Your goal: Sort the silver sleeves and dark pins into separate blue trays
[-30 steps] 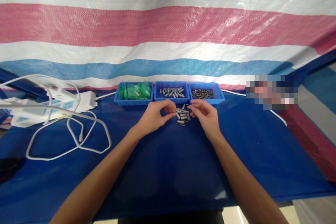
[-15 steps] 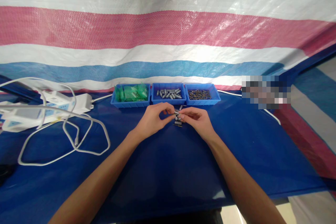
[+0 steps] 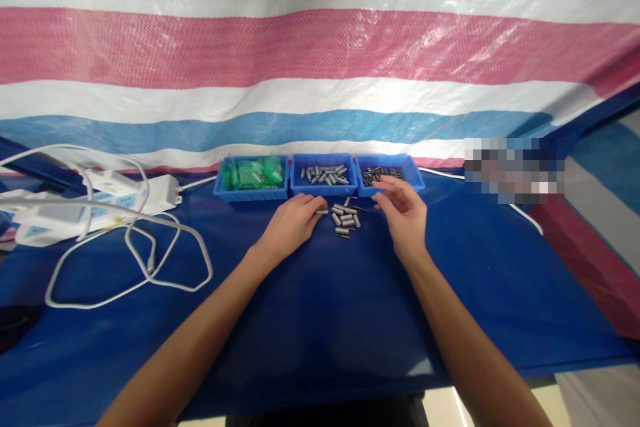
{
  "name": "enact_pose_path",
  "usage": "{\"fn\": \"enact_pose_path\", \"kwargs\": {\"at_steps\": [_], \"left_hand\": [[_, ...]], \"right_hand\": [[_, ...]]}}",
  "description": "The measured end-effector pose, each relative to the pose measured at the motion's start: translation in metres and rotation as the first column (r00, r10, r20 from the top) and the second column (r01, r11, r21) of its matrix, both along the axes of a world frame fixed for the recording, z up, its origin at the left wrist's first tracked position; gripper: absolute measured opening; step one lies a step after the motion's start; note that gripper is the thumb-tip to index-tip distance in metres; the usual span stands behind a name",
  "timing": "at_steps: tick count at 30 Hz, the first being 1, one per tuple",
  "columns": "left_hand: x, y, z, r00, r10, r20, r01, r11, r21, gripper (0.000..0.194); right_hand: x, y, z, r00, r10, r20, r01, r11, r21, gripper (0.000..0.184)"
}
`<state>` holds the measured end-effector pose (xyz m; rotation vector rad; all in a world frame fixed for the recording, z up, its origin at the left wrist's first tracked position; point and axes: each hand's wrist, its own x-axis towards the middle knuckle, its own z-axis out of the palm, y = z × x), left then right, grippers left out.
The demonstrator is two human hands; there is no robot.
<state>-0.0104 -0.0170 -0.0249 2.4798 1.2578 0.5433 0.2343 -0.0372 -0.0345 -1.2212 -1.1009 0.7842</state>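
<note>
My left hand (image 3: 293, 221) rests on the blue table cover with its fingers curled, pinching a small grey cylinder (image 3: 323, 211) at the fingertips. Just right of it lies a loose pile of grey cylinders (image 3: 345, 217) with a few thin dark pins. My right hand (image 3: 406, 212) hovers with fingers spread at the front edge of the right blue bin (image 3: 413, 177), which holds dark pins, and nothing shows in it. The middle blue bin (image 3: 325, 188) contains grey cylinders, and the left blue bin (image 3: 250, 192) holds green plastic bags.
A white power strip (image 3: 105, 199) and looping white cable (image 3: 150, 260) lie at the left. A dark object (image 3: 15, 321) sits at the far left edge. A striped tarp (image 3: 320, 47) hangs behind the bins. The table's front edge (image 3: 320, 400) is near me.
My hands, which met over the pile, have parted. The right hand opened and moved up-right to the right bin; the left hand dropped to the table with a grey cylinder.
</note>
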Motion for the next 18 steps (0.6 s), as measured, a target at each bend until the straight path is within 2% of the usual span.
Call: {"fn": "enact_pose_path", "kwargs": {"at_steps": [2,4,6,9,12,14,18], "left_hand": [[0.001,0.000,0.002,0.990,0.019,0.138,-0.013,0.999,-0.043,0.012],[0.003,-0.001,0.006,0.948,0.055,0.314,-0.024,0.994,-0.104,0.007],[0.007,-0.002,0.010,0.866,0.102,0.490,-0.011,0.983,-0.185,0.006],[0.012,-0.004,0.016,0.703,0.209,0.680,0.066,0.932,-0.356,0.021],[0.015,-0.004,0.017,0.597,0.340,0.727,0.131,0.852,-0.506,0.034],[0.016,-0.003,0.016,0.570,0.400,0.718,0.136,0.816,-0.563,0.037],[0.017,-0.005,0.016,0.557,0.445,0.701,0.145,0.779,-0.610,0.040]], "right_hand": [[-0.003,-0.001,0.001,0.999,0.041,-0.020,-0.041,0.999,-0.016,0.029],[-0.006,-0.002,0.002,0.995,0.088,-0.037,-0.089,0.995,-0.039,0.025],[-0.009,-0.004,0.002,0.990,0.135,-0.045,-0.138,0.989,-0.055,0.025],[-0.012,-0.005,0.002,0.979,0.202,-0.040,-0.204,0.978,-0.054,0.028],[-0.016,-0.008,0.003,0.960,0.280,-0.014,-0.281,0.958,-0.055,0.030],[-0.019,-0.011,0.004,0.939,0.344,0.006,-0.344,0.938,-0.050,0.033],[-0.024,-0.016,0.006,0.901,0.433,0.028,-0.431,0.901,-0.045,0.032]]}}
